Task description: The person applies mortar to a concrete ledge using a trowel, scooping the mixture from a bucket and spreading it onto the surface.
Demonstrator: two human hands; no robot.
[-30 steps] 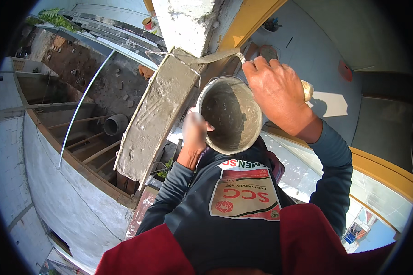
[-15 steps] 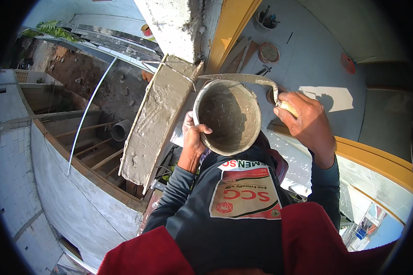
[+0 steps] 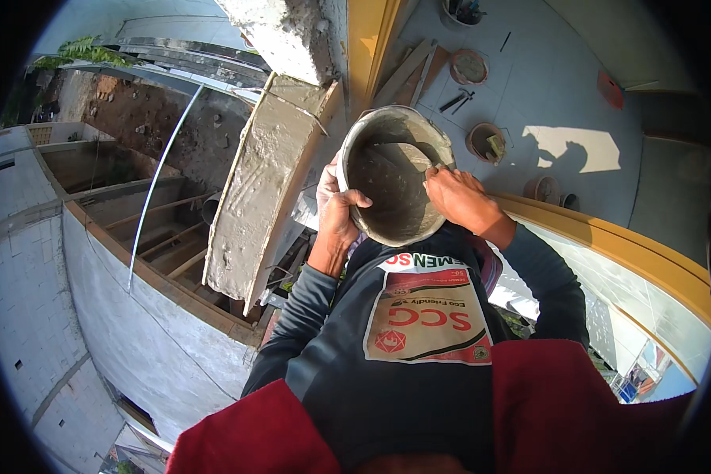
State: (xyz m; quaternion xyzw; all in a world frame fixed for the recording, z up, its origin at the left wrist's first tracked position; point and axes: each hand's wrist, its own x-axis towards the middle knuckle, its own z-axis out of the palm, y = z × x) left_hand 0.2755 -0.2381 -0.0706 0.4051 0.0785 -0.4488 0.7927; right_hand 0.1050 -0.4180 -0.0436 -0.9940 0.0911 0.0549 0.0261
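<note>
My left hand [image 3: 337, 212] grips the near-left rim of a cement-smeared bucket [image 3: 389, 115], thumb inside and fingers outside. The bucket is tilted so its mouth faces up towards me, with grey residue on the inner wall. My right hand [image 3: 468, 204] is closed on the handle of a trowel, at the bucket's right rim. The trowel's blade [image 3: 403, 160] is down inside the bucket; the handle is mostly hidden by my fingers. Left of the bucket, wet grey mortar [image 3: 253, 186] fills a long narrow wooden form [image 3: 290, 193], with a wire tie across its far end.
A rough concrete column [image 3: 280, 35] and a yellow frame [image 3: 365, 51] stand beyond the form. At right, past a yellow sill [image 3: 608, 241], a hammer [image 3: 462, 100] and several buckets rest on a tiled floor. A white pipe [image 3: 164, 170] rises at left over a lower, open timber-framed area.
My right hand has moved left and down to the bucket, bringing the trowel blade from above the far rim into it. My left hand still holds the rim.
</note>
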